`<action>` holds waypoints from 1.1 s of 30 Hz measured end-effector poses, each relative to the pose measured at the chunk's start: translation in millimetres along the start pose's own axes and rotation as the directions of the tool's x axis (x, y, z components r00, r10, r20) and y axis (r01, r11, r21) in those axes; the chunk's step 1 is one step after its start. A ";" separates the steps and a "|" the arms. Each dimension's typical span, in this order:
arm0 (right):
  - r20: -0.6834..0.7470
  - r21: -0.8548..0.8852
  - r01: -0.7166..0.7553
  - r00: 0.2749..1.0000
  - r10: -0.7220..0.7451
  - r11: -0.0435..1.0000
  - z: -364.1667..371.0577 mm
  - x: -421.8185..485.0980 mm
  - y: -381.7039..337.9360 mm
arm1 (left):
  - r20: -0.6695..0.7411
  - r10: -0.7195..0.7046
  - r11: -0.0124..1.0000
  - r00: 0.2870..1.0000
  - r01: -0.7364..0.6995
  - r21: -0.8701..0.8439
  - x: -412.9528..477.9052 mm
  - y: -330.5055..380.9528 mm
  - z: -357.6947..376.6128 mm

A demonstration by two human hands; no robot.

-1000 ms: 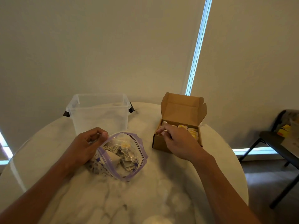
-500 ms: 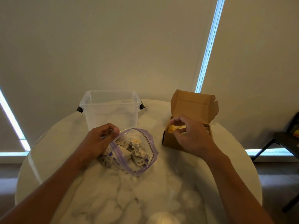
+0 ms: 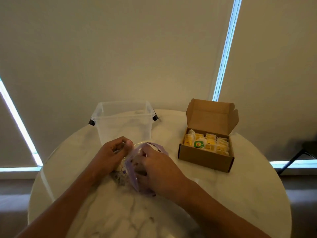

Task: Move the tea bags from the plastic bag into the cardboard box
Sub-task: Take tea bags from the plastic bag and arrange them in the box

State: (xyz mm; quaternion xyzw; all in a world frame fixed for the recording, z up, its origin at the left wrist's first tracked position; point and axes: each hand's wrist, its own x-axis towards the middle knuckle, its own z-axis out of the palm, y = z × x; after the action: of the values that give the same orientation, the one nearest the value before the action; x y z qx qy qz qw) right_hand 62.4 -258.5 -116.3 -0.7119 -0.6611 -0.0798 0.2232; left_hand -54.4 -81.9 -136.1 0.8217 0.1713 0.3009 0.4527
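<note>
Presently the step in hand is a pick from the plastic bag [image 3: 131, 176], which lies on the marble table [image 3: 240, 194] directly in front of the person. The left hand [image 3: 112, 157] pinches the bag's rim between thumb and curled fingers, holding the mouth up and open. The right hand [image 3: 160, 170] is pushed into that mouth, its fingers [image 3: 139, 169] showing dimly through the purple-tinted film; whether they have closed on a tea bag cannot be told. The cardboard box [image 3: 205, 159] stands apart to the right, lid flap upright, already well filled with tea bags [image 3: 206, 143] in rows, pale sachets with yellow tags and one green label on top. A clear tub [image 3: 123, 121] stands just behind the bag. Judgement: the next move calls for a secure pinch on one sachet, withdrawal without dragging the film, then carriage to the box. Tangled strings could lift several at once.
</note>
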 end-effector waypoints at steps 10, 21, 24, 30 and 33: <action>-0.164 0.748 -0.198 0.870 0.465 0.634 -88.1 -38.4 64.9 | -0.008 -0.043 0.998 0.999 0.043 -0.045 2.8 -4.9 1.7; -0.336 0.526 -0.472 0.648 0.683 0.707 -113.3 -41.7 159.2 | -0.021 -0.038 0.998 0.999 0.037 -0.040 2.1 -7.0 2.5; -0.145 0.465 -0.536 0.739 0.658 0.705 -112.6 -27.4 175.7 | -0.013 -0.037 0.998 0.999 0.036 -0.042 3.1 -8.0 3.2; 0.018 0.310 -0.572 0.802 0.597 0.759 -116.1 -2.9 197.6 | -0.016 -0.030 0.999 0.999 0.030 -0.010 4.8 -11.5 1.5; 0.038 0.245 -0.587 0.801 0.598 0.771 -116.6 4.2 206.7 | -0.022 -0.027 1.000 0.999 0.026 -0.006 4.9 -12.3 0.4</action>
State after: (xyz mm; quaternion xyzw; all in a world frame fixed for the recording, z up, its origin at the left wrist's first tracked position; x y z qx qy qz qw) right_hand 285.9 -309.5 -55.0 -0.8488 -0.4029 0.0617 0.3367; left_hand -50.5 -72.9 -145.0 0.8147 0.1862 0.3043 0.4571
